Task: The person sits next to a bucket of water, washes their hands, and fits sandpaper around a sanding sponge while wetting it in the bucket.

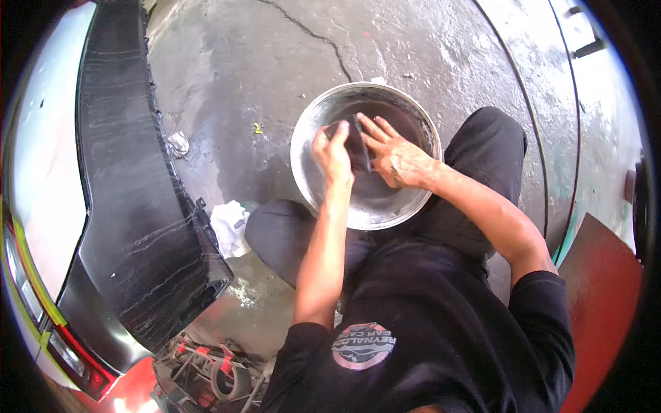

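Dark flat piece: the item [357, 146] stands inside the outline of the metal basin [392, 208], at about 11 o'clock from the basin's centre; contact with the basin's inner surface cannot be determined.
Left grip: the left hand [334, 157] is clamped on the dark flat piece, thumb pointing to 12 o'clock.
Right grip: the right hand [399, 157] lies at the 3 o'clock side of the piece, fingers extended towards 10 o'clock and partly apart; whether it pinches the piece cannot be told, the thumb being hidden.
Basin: round, between the bent legs in dark trousers [490, 148].
Clothing: black shirt [447, 323] bearing a round printed logo [363, 346].
At 9 o'clock of basin: a long black car panel [134, 186], streaked.
At 8 o'clock: a crumpled white cloth or paper [230, 227], near the panel edge.
At 4 o'clock: a red panel [606, 296].
Between 2 and 3 o'clock: a dark cable [527, 103] crossing the floor [227, 62].
At 11 o'clock: a crack [323, 38] in that floor, which appears wet in places.
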`<state>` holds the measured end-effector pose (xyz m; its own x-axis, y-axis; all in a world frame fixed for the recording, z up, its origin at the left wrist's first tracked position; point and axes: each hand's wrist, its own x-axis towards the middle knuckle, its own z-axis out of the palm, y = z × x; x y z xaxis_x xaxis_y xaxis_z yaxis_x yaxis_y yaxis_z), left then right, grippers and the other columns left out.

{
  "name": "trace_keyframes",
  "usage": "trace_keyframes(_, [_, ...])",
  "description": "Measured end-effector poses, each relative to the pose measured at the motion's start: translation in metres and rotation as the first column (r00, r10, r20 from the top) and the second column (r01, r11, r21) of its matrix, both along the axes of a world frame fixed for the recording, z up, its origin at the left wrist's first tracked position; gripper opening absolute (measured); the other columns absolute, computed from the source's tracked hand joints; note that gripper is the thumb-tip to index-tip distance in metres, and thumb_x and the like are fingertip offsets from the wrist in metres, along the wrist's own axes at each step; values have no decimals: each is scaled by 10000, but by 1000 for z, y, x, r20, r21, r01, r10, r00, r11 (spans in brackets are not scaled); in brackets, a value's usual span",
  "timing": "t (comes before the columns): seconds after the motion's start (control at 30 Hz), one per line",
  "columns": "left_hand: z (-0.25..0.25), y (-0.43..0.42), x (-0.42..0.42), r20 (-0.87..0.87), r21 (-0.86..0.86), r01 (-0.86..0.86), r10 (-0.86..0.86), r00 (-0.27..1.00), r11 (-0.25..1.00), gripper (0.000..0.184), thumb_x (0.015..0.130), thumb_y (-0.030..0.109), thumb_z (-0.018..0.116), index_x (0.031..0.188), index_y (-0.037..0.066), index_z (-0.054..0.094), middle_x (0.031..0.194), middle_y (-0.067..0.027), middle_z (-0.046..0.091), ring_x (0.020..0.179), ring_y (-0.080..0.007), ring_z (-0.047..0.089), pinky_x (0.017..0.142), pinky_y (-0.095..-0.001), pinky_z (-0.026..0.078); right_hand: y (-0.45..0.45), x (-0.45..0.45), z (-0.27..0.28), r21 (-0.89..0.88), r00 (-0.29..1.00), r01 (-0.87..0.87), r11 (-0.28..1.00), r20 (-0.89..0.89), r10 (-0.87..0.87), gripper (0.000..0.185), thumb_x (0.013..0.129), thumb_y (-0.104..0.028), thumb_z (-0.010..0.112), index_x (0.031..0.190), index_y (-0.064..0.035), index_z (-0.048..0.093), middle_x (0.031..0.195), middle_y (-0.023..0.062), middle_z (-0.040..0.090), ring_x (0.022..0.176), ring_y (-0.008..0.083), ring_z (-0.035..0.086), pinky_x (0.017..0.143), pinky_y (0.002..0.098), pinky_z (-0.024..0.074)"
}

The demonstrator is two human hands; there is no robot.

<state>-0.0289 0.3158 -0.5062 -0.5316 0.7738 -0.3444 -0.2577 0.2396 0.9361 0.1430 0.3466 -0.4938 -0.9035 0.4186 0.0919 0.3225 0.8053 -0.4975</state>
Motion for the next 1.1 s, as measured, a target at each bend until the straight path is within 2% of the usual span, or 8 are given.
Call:
trace_keyframes(0.1, [-10, 3, -5, 247, -83, -92, 110, 963, 992, 154, 972, 127, 668, 1037, -10, 641, 915, -95, 679, 825, -198, 670, 728, -333, 543, -4, -2, -2, -17, 999, -6, 1000, -53, 5, 380, 708, -186, 696, 1071, -190, 810, 1576, 216, 389, 1547, 444, 183, 1218, 645, 230])
trace_keyframes(0.3, [-20, -15, -46, 700, -4, -38, 30, 714, 999, 261, 1046, 238, 593, 1176, 13, 610, 1125, -110, 733, 848, -193, 693, 730, -321, 579, -1, -2, 2, 29, 993, 115, 993, 9, -115, 241, 723, -172, 696, 926, -132, 820, 1644, 110, 336, 1551, 446, 164, 1224, 647, 223])
trace_keyframes(0.47, [0, -18, -2, 40, 52, 28, -30, 999, 998, 188, 958, 119, 718, 1078, 4, 630, 968, -68, 683, 823, -137, 640, 746, -290, 529, -4, -5, 4, 76, 999, 29, 997, 11, -30, 154, 652, -175, 697, 728, -63, 770, 1483, 251, 459, 1551, 442, 167, 1225, 664, 214])
trace_keyframes(0.7, [-17, -10, -15, 594, -186, -151, 234, 770, 971, 159, 1002, 204, 657, 1048, 55, 633, 878, -35, 660, 763, -156, 653, 661, -298, 531, -6, -4, 3, 55, 993, -73, 996, -86, 78, 146, 690, -158, 731, 806, -97, 795, 1560, 207, 420, 1561, 387, 187, 1238, 653, 176])
trace_keyframes(0.73, [-60, -24, -48, 693, -44, 79, -26, 720, 996, 196, 1023, 272, 629, 1049, 78, 634, 894, -43, 666, 777, -164, 665, 641, -289, 529, -6, -4, -2, 57, 993, -48, 997, -106, 54, 140, 756, -164, 729, 868, -133, 808, 1632, 171, 336, 1567, 374, 175, 1244, 638, 172])
trace_keyframes(0.83, [-5, -4, -34, 490, -292, -75, 216, 844, 953, 203, 1033, 282, 615, 1051, 81, 628, 911, -57, 675, 804, -171, 669, 677, -313, 545, -5, -2, 2, 22, 988, -57, 998, -143, 60, 138, 774, -166, 718, 871, -134, 809, 1643, 163, 323, 1567, 375, 174, 1249, 621, 179])
trace_keyframes(0.9, [2, -4, -42, 602, -90, -55, 99, 792, 994, 235, 1055, 300, 579, 1103, 79, 644, 1068, -68, 704, 943, -156, 656, 806, -321, 541, -5, -3, 5, 36, 988, 2, 999, -151, 4, 155, 757, -165, 713, 859, -90, 803, 1643, 177, 320, 1564, 377, 186, 1246, 609, 199])
trace_keyframes(1.1, [4, -18, -24, 235, 37, 114, -119, 965, 993, 222, 1017, 223, 648, 1132, 35, 626, 1000, -61, 679, 864, -163, 661, 775, -285, 536, -6, -4, 7, 33, 996, -21, 999, -90, 24, 215, 682, -164, 705, 813, -4, 763, 1640, 190, 315, 1560, 360, 211, 1244, 600, 220])
